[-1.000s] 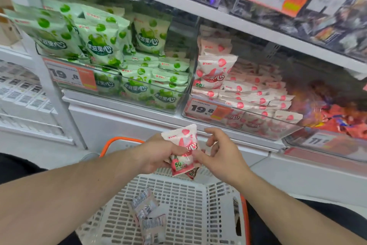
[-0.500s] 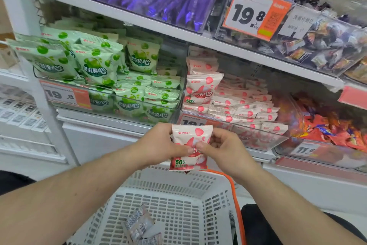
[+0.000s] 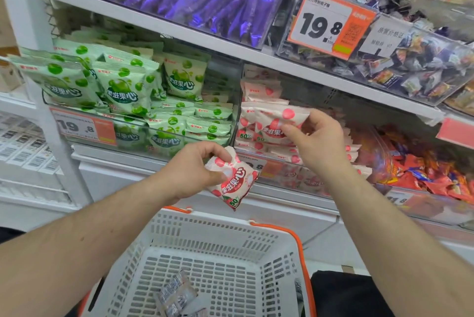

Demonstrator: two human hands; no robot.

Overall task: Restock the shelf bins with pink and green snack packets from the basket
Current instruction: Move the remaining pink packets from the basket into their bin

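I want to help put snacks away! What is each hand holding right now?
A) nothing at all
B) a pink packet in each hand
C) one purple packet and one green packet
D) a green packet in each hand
B: the left hand grips a pink-and-white snack packet above the white plastic basket, and the right hand pinches another pink-and-white packet at the clear bin of pink packets.

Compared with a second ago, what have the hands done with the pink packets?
The hands split apart: the right hand has carried one pink packet up to the pink bin, while the left hand keeps the other packet lower, above the basket. The green bin's stock and the wrappers in the basket look unchanged.
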